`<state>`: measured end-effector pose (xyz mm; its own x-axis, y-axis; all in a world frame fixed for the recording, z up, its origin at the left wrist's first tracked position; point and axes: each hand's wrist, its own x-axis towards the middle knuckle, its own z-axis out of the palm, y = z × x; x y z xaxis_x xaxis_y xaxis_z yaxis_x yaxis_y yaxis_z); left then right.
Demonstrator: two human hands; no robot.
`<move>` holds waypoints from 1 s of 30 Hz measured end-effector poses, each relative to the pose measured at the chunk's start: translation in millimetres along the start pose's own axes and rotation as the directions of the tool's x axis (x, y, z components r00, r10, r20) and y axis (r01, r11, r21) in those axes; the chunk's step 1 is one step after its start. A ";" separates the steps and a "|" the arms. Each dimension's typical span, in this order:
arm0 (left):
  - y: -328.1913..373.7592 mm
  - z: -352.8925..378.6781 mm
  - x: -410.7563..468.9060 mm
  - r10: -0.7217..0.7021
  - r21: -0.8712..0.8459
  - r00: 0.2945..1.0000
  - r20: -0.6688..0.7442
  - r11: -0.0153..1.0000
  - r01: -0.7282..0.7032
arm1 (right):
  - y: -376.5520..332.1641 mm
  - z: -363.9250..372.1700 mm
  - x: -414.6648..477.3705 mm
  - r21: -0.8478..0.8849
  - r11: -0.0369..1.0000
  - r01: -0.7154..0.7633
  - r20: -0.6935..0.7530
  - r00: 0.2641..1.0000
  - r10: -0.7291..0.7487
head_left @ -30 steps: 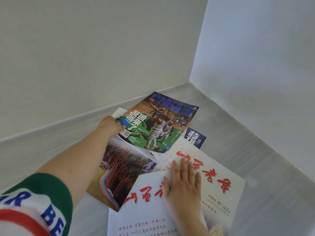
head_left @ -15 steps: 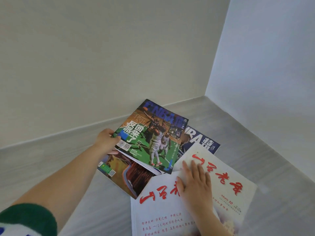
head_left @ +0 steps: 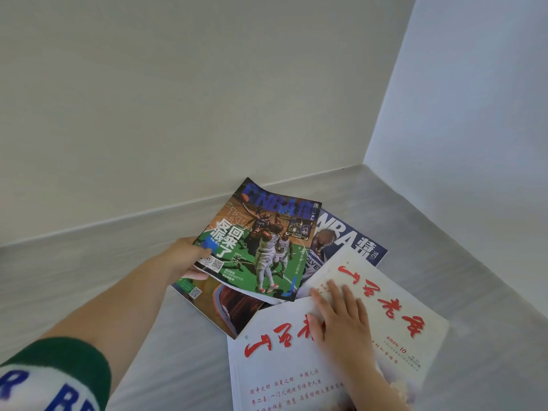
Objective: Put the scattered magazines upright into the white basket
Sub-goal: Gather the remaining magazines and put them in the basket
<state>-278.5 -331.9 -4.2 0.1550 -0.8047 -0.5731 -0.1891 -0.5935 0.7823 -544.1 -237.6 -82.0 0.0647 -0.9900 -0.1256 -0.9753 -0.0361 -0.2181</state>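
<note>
Several magazines lie overlapped on a grey floor in a room corner. My left hand (head_left: 186,258) grips the left edge of a basketball magazine (head_left: 264,244) with a green court cover, lifted off the pile. Under it lie a dark blue basketball magazine (head_left: 347,238) and one with a reddish landscape cover (head_left: 228,310). My right hand (head_left: 341,318) rests flat, fingers spread, across two white magazines with red calligraphy, one on the right (head_left: 394,304) and one nearer me (head_left: 275,366). The white basket is out of view.
Two white walls meet at the corner (head_left: 363,163) behind the pile. Grey floor (head_left: 444,247) stretches to the right and to the left of the magazines. My green, white and blue sleeve (head_left: 53,378) fills the bottom left.
My left hand has raised the green-cover magazine and drawn it left, uncovering more of the dark blue magazine beneath. My right hand has stayed pressed on the white magazines.
</note>
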 end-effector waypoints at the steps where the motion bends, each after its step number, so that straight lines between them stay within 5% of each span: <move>1: 0.3 1.9 2.3 0.029 -0.044 0.999 -0.018 0.999 -0.030 | -0.1 0.3 0.1 0.004 1.000 0.000 -0.001 1.000 0.000; 11: 31.6 20.0 14.0 0.205 -0.191 0.946 -0.249 0.948 -0.256 | -0.4 0.4 2.1 0.032 0.999 0.001 0.003 1.000 -0.001; 18: 11.3 8.1 -12.3 0.158 -0.358 0.960 -0.232 0.904 -0.235 | -2.3 -5.5 -0.1 0.051 0.998 -0.025 -0.001 1.000 0.025; 21: 2.9 -7.5 -29.9 0.169 -0.436 0.960 -0.224 0.863 -0.254 | -10.1 -18.1 2.3 0.231 0.970 -0.076 -0.025 0.996 0.084; 23: -2.1 -22.0 -43.5 0.207 -0.455 0.954 -0.215 0.843 -0.285 | -25.1 -32.7 6.3 0.512 0.851 -0.116 -0.091 0.978 0.187; 25: -8.7 -38.7 -56.7 0.246 -0.464 0.947 -0.209 0.827 -0.317 | -48.7 -56.0 12.7 0.838 0.526 -0.149 0.021 0.970 0.240; 27: -16.9 -59.5 -70.8 0.277 -0.464 0.938 -0.208 0.817 -0.344 | -77.0 -79.3 21.0 0.963 0.186 -0.195 0.171 0.976 0.138; 30: -32.9 -94.6 -92.5 0.335 -0.442 0.921 -0.200 0.808 -0.390 | -121.0 -106.8 25.8 0.973 0.105 -0.204 0.206 0.978 -0.010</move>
<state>-194.9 -236.7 46.1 0.2727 -0.9374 -0.2165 0.2153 -0.1599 0.9634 -447.0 -273.4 44.5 0.1165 -0.9401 -0.3203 0.0902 0.3311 -0.9393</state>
